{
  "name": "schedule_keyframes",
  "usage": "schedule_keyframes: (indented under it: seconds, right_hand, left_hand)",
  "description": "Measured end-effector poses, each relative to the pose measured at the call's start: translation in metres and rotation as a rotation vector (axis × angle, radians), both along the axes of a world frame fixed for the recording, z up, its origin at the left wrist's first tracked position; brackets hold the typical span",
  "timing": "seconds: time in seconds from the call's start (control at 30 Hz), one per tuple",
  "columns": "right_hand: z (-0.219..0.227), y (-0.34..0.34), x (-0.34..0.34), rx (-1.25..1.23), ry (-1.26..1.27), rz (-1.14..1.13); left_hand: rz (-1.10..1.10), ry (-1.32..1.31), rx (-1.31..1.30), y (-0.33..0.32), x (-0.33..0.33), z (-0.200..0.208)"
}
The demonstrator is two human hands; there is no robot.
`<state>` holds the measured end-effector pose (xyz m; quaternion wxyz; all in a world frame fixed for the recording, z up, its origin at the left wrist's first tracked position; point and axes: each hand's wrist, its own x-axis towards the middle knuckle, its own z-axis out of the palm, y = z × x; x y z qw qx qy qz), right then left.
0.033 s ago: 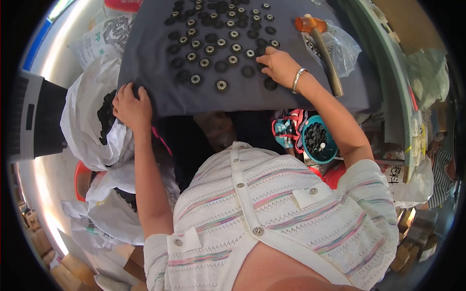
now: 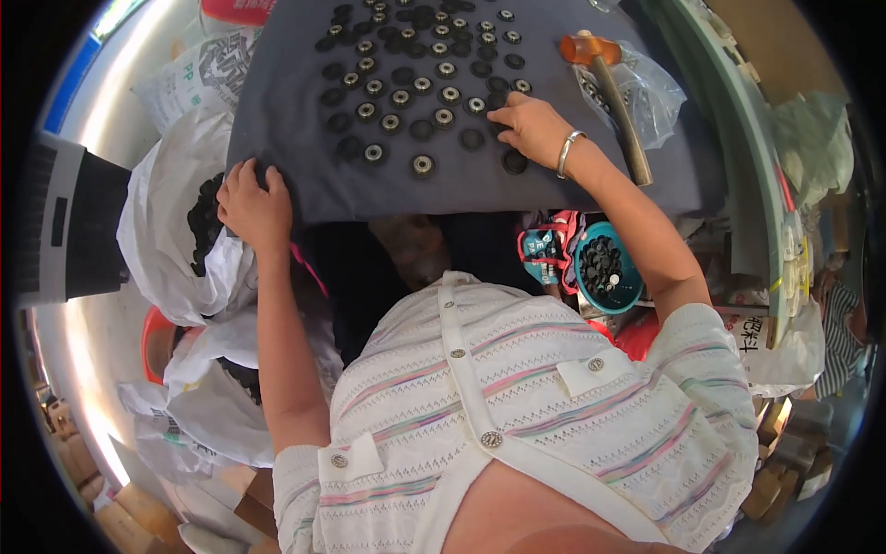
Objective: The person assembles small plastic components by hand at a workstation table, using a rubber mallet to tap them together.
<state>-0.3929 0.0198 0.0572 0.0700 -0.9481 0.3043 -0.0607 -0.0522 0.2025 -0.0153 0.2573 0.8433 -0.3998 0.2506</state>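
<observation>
A dark grey cloth covers the table (image 2: 305, 185). Spread over it are many round black caps (image 2: 472, 138), several of them with a shiny metal bearing (image 2: 423, 164) in the middle. My right hand (image 2: 531, 127) is at the right side of this spread. Its fingers are bent together beside a few black caps, and whatever lies between the fingertips is hidden. One more black cap (image 2: 514, 162) lies just below that hand. At the table's near left corner my left hand (image 2: 251, 203) rests on the cloth edge, fingers apart and holding nothing.
A hammer (image 2: 623, 115) with an orange head lies at the right across a clear plastic bag (image 2: 660, 97). Below the table edge stands a teal basin (image 2: 628, 294) of black pieces. White sacks (image 2: 152, 212) with black pieces stand at the left, near a red container (image 2: 159, 337).
</observation>
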Motion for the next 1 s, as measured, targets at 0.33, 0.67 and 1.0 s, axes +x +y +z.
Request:
schedule_keyframes:
  seconds: [0.33,0.67,1.0]
  right_hand:
    - [-0.011,0.056,-0.028,-0.052,-0.038,-0.174]
    - [-0.029,0.052,-0.049,-0.018,-0.39,-0.263]
    - [-0.011,0.059,-0.061,0.071,-0.258,-0.159]
  left_hand:
    - [0.01,0.007,0.001,0.001,0.003,-0.002]
    - [-0.005,-0.01,-0.014,0.0,0.004,-0.004]
    - [-0.007,0.014,-0.002,0.0,0.006,-0.005]
